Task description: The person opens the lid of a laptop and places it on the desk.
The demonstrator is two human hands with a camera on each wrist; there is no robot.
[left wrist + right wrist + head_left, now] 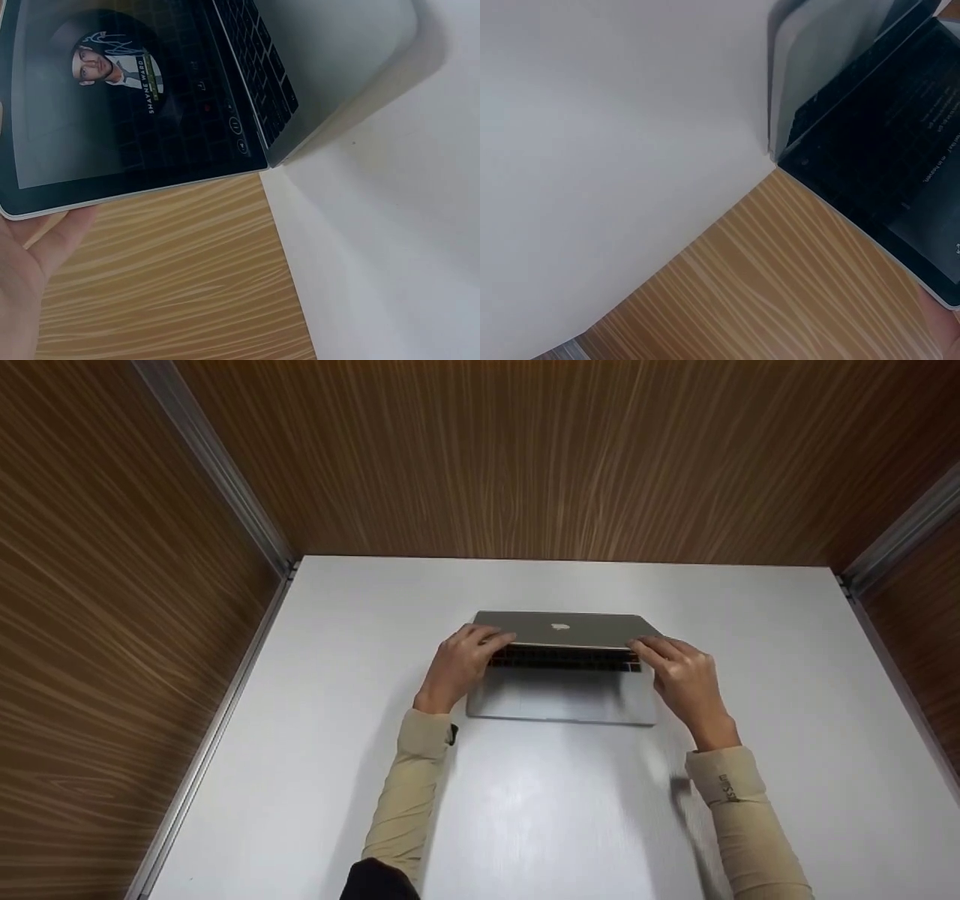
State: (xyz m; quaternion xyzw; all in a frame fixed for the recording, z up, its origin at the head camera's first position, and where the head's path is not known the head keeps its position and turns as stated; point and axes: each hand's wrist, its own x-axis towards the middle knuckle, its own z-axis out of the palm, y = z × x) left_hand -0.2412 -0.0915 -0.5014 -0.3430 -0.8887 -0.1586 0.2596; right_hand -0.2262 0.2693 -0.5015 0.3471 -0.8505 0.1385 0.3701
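While the left hand (pixel 460 664) reaches forward from a rolled tan sleeve (pixel 420 735), its fingers curl over the left corner of the lid (pixel 570 630) and its thumb lies along the near edge, so the grip is closed to the thickness of the lid. The right hand (pixel 684 679) mirrors it at the right corner, thumb and index finger pinching the edge, the remaining fingers bent behind. Both forearms slant inward towards the laptop (pixel 566 679), with the wrists outside its two sides. In the right wrist view only a sliver of that hand shows, so the grip there is hard to judge.

The laptop's base rests on the white table (pixel 562 810), beyond its middle and nearer the back wall (pixel 525 457) than the person. The lid is partly raised and leans towards the person over the keyboard (pixel 566 658), whose front rows show beneath it; the screen (pixel 195 112) is lit.

A strip of tabletop separates the hinge side from the back wall. Wider stretches of white surface lie beyond each hand, out to the left wall (pixel 97 622) and right wall (pixel 937 607), both well apart from the hands. The front edge of the base is bare of fingers, and tabletop runs between the forearms towards the person.
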